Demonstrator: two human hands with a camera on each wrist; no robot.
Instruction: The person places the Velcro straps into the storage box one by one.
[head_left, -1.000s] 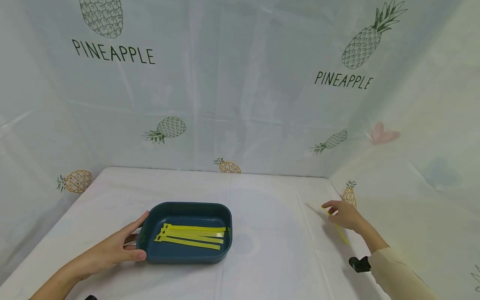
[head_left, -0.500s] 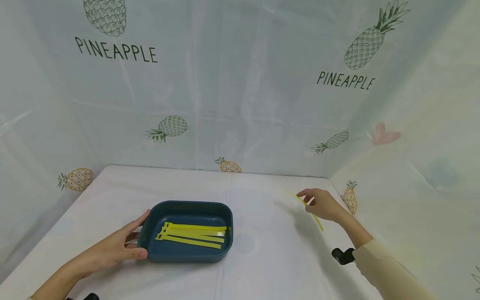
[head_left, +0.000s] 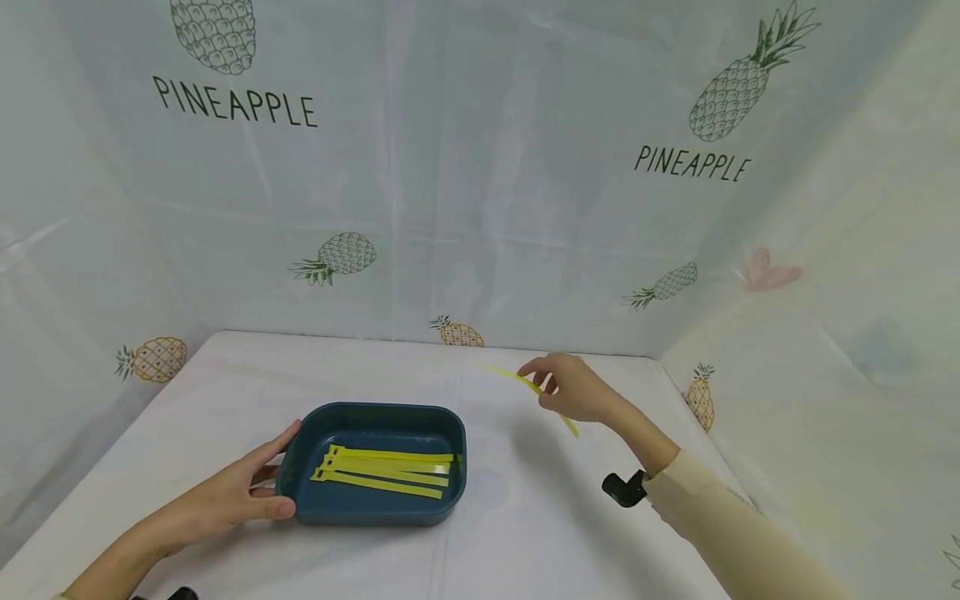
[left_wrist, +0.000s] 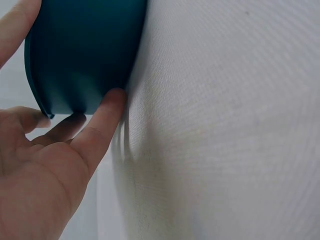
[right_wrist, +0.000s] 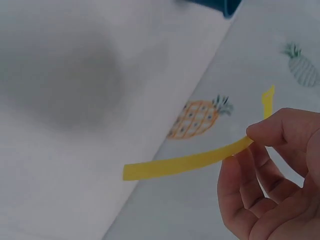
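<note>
My left hand (head_left: pixel 217 506) holds the left end of a dark blue rectangular box (head_left: pixel 375 515), its thumb at the front corner and index finger at the rear one. In the left wrist view, fingertips rest against the box wall (left_wrist: pixel 85 55) close to the tablecloth. Several yellow hook-and-loop cable ties (head_left: pixel 390 467) lie side by side in the box, slotted heads to the left. To the box's right, my right hand (head_left: pixel 573 387) pinches one more yellow cable tie (right_wrist: pixel 190 161) between thumb and fingers. It is raised over the table, gently bent, both ends sticking out.
A white cloth covers the table (head_left: pixel 465 567). Pale sheeting printed with pineapples, such as an orange one (head_left: pixel 460 334), hangs behind and at both sides. A black device (head_left: pixel 624 489) sits at the right wrist by the beige sleeve (head_left: pixel 720 517).
My right hand has carried the pinched cable tie leftward from the table's right side toward the box. The left hand and the box stay practically where they were.
</note>
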